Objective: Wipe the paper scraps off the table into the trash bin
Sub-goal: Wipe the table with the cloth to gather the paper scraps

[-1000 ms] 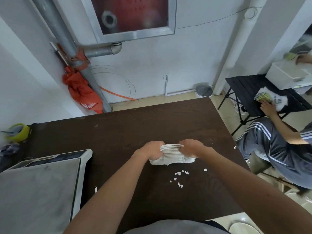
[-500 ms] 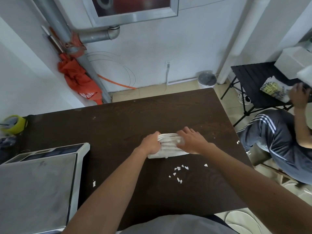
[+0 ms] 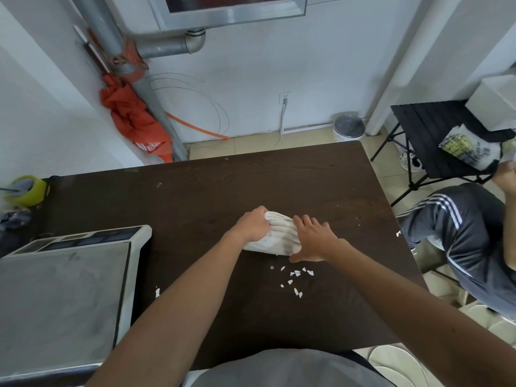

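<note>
While paper scraps [image 3: 294,277] dot the table [image 3: 195,196]: left hand [image 3: 252,226] clutching cloth [image 3: 275,236], right hand [image 3: 312,238] flat, grip wide.

A dark wood-grain desk [image 3: 307,185] with a low, matt sheen carries torn white paper scraps [image 3: 296,277] and a soft, ribbed off-white cloth [image 3: 279,233]. Beside them, a scale's [image 3: 64,297] brushed metal platter looks dull and smudged in its cream plastic casing.
</note>
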`<state>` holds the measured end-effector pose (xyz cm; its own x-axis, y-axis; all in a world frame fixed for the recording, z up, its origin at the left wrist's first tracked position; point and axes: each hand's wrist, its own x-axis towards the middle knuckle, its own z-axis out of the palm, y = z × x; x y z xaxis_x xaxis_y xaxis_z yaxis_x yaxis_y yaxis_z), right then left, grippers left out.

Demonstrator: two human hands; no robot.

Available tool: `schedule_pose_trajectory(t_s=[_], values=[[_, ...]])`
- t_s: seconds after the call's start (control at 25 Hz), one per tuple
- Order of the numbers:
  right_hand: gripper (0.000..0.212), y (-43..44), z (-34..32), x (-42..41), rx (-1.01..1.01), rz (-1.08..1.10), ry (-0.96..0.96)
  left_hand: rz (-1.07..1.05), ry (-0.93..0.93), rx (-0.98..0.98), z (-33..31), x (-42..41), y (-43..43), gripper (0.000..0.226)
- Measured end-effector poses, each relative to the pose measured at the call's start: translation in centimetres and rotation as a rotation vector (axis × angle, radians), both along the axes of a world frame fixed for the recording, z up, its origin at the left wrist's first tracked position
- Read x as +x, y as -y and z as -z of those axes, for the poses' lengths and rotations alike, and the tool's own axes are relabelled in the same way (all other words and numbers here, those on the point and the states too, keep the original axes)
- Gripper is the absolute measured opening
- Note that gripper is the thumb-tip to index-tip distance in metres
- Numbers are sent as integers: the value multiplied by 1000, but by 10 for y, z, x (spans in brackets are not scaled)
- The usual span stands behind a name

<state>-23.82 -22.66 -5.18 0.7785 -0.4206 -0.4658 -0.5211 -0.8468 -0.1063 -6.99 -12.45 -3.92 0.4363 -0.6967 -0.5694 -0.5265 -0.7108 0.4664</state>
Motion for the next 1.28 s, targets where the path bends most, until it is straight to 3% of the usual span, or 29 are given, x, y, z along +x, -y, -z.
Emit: schedule_pose_trajectory(t_s=[0.16, 0.32, 0.48, 0.76, 0.88, 1.08, 1.16, 1.28], values=[[109, 8, -8, -5, 128, 65, -19, -8, -34, -32, -2, -3, -1, 30], [109, 8, -14, 0, 82, 117, 51, -76, -114, -123, -10, -3, 3, 27], [99, 20, -23, 3, 65, 15, 90, -114, -172, -176, -16, 8, 6, 27], [119, 42, -36, 13, -7, -106, -34, -55, -150, -188, -34, 35, 21, 31], [124, 49, -42, 25, 109, -23, -76, 25, -78, -190, -47, 45, 31, 34], [112, 69, -53, 60, 297, 171, 109, 34, -91, -252, -57, 71, 43, 30], [106, 81, -55, 72, 428, 230, 94, 61, -78, -281, -61, 81, 47, 29], [94, 101, -57, 89, 459, 280, 24, 78, -55, -321, -64, 95, 51, 31]])
